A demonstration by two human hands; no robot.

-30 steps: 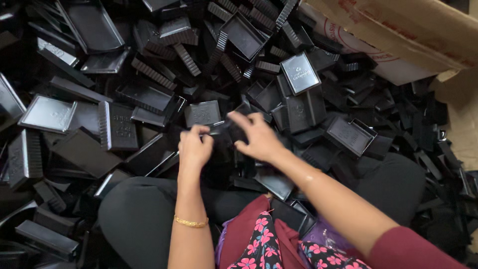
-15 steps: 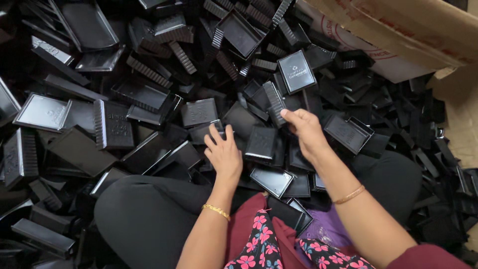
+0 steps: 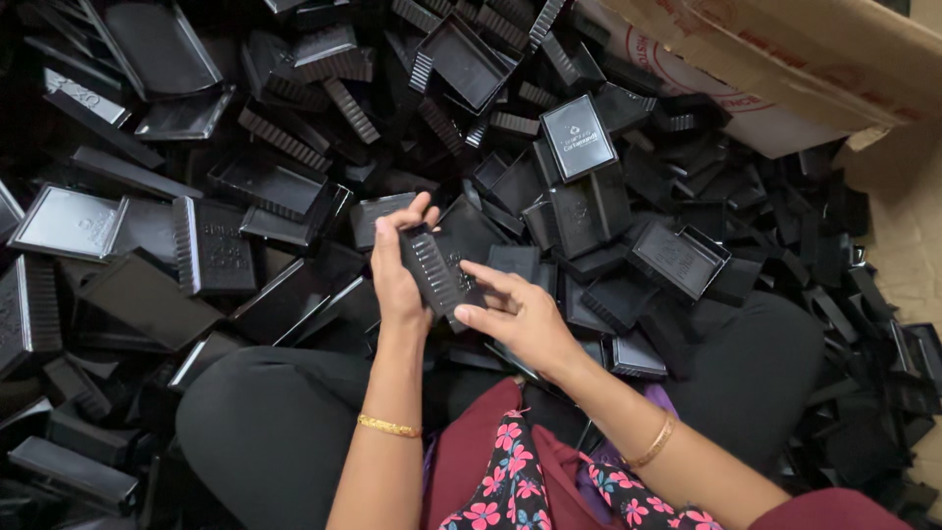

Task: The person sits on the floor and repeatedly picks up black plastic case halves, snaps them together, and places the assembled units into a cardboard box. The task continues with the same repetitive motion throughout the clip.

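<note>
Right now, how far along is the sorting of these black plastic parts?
Done: nothing shows as finished; no sorted stack is visible. In hand: the left hand holds a ribbed black piece, and the right hand touches its lower end. Left: the heap of black trays and lids around the knees, beside the cardboard box.

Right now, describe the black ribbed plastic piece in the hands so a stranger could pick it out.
Start at the tan cardboard box at the upper right, then drop down-left across the heap of black plastic trays to the person's two hands at centre. The left hand grips a narrow black ribbed plastic piece, right hand touching it. It alone is lifted off the pile.
</note>
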